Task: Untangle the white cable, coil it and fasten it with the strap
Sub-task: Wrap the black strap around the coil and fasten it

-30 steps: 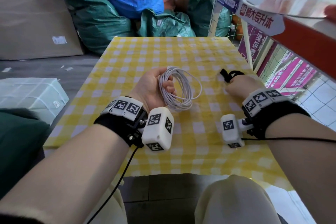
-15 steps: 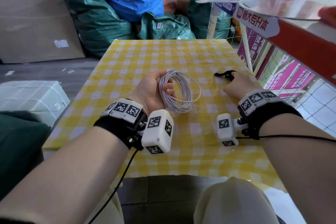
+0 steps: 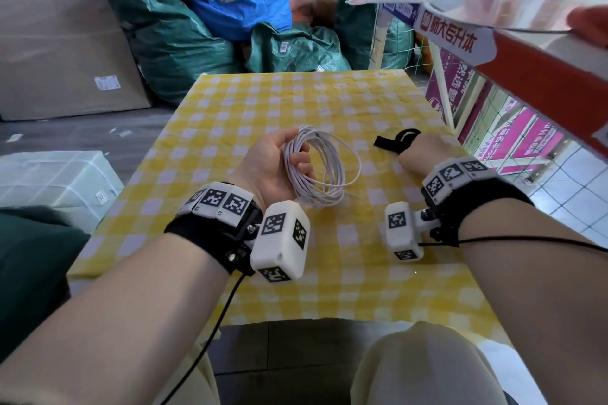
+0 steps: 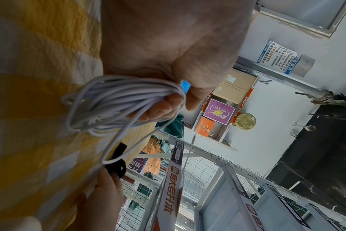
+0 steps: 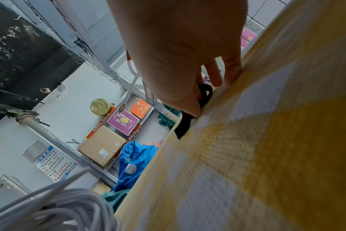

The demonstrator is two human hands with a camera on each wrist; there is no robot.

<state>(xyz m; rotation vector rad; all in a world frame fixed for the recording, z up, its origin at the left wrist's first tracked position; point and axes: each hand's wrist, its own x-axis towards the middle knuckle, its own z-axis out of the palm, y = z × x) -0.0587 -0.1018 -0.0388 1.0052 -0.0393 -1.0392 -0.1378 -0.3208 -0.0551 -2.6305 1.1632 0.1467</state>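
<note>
The white cable [image 3: 324,171] is wound into a round coil over the yellow checked table [image 3: 296,99]. My left hand [image 3: 279,164] grips one side of the coil, fingers curled round the bundled strands [image 4: 128,96]. The rest of the coil hangs out to the right, its lower part touching the cloth. A black strap [image 3: 394,140] lies on the table to the right of the coil. My right hand [image 3: 419,154] pinches its looped end [image 5: 204,93] between thumb and fingers against the cloth, while the strap's flat tail [image 5: 183,126] sticks out toward the coil.
A white wire shelf [image 3: 493,52] with red and purple signs stands close along the table's right edge. Green and blue sacks [image 3: 210,10] pile up behind the table. A white wrapped box [image 3: 49,181] sits on the floor at the left. My knees are under the near edge.
My right hand has drawn slightly toward me and to the left with the strap, closing the gap to the coil. The left hand holds the coil as before.
</note>
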